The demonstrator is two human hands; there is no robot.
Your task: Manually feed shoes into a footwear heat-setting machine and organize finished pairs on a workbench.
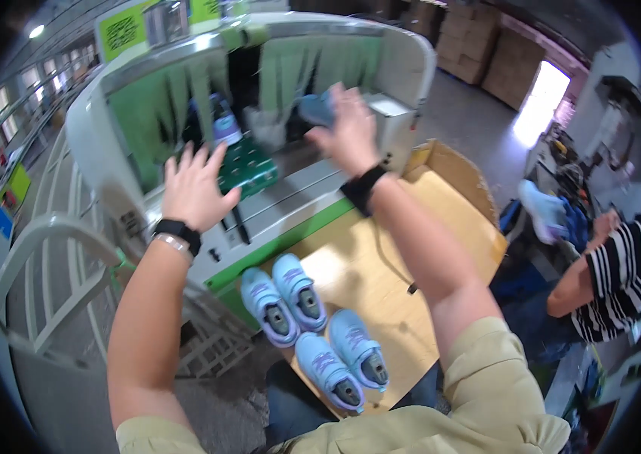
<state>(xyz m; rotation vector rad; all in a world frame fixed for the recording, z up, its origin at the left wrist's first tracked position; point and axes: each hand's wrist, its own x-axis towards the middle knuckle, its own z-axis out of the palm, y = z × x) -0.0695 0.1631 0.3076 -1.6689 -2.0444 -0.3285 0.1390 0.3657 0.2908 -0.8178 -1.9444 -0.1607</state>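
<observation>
My left hand [196, 188] is spread open in front of a machine with hanging green strip curtains. Just beyond its fingertips, a purple and light-blue shoe [225, 127] sits at the curtain opening, by the far end of a green perforated mat [251, 170]. Further right, my right hand [348, 132] has a blue-grey shoe [317, 110] between thumb and fingers, at the right-hand curtain. That hand and its shoe are blurred, and the palm hides part of the shoe. Two pairs of light-blue shoes [307, 300] stand on the wooden table [400, 284] below my arms.
The white machine housing [82, 125] curves around the opening, and its front carries a green edge strip [283, 242]. A cardboard box [464, 181] adjoins the table's right side. At the right, a person in a striped shirt [623, 265] works near another light-blue shoe [541, 208]. A tubular rail [14, 280] is on the left.
</observation>
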